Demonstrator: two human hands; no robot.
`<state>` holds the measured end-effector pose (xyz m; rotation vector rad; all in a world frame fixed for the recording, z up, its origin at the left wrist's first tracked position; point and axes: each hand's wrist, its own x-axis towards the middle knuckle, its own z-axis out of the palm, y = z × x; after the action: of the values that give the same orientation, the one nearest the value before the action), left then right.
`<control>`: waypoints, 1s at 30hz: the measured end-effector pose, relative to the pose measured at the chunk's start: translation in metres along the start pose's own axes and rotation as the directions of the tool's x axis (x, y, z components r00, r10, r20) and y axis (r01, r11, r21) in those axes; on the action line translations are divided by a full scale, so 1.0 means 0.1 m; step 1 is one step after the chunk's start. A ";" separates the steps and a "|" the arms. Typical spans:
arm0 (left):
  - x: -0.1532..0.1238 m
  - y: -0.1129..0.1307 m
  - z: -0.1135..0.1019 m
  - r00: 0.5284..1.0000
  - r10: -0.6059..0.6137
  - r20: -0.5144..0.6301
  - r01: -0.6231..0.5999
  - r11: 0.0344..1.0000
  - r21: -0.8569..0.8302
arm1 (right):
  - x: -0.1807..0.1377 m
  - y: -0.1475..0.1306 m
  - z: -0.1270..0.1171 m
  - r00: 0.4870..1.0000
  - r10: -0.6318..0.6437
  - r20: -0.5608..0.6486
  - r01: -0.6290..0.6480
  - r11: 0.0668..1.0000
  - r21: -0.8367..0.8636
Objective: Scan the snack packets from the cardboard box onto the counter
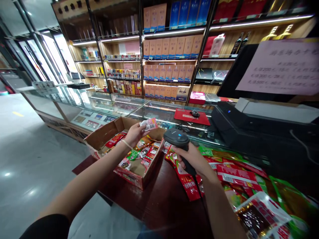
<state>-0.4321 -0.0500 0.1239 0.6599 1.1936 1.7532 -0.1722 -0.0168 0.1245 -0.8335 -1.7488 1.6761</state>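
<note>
Pinched in my left hand [136, 134] is a small pink-and-white snack packet [150, 124], its barcode side showing, held above the far side of an open cardboard box [138, 181]. Inside the box lie several snack packets [147, 152] in red, green and white wrappers. My right hand [195, 159] grips a black barcode scanner [177, 136] by its handle; a blue light glows on its top, and its head is near the packet but apart from it. Below the scanner, red snack packets [188, 182] lie on the dark table [159, 202].
Many more packets [239, 176] are heaped at the right. Behind the table runs a glass counter [119, 103] with a red mouse pad [191, 117] and a mouse [194, 114]. A monitor [236, 66] with a pink paper sign stands at right. Shelves of boxed goods [171, 48] line the wall.
</note>
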 end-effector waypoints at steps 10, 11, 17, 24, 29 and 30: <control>-0.09 0.03 0.19 0.998 0.010 0.057 -0.015 0.996 0.090 | -0.07 -0.08 -0.22 1.000 -0.013 -0.021 0.013 1.000 0.022; -0.09 0.00 0.24 0.997 0.000 0.079 -0.010 0.993 0.118 | -0.10 -0.11 -0.30 0.998 -0.025 -0.055 0.027 0.999 0.041; -0.03 -0.46 0.70 0.928 -0.183 0.323 0.011 0.883 0.469 | -0.32 -0.20 -0.90 0.949 -0.083 -0.304 0.127 0.984 0.128; 0.08 -1.09 1.49 0.778 -0.098 0.621 -0.594 0.211 0.777 | -0.50 -0.15 -1.26 0.922 -0.152 -0.355 0.216 0.965 0.147; 0.10 -1.43 1.70 0.670 -0.319 0.670 -0.702 0.020 0.712 | -0.54 -0.15 -1.36 0.908 -0.162 -0.386 0.243 0.955 0.170; 0.10 -1.45 1.71 0.634 -0.413 0.654 -0.718 0.000 0.696 | -0.55 -0.16 -1.37 0.907 -0.162 -0.389 0.244 0.954 0.172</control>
<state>-0.2450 0.0552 0.0576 2.3062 1.5705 0.0703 -0.0331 0.0287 0.1482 -0.7770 -1.3181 1.4289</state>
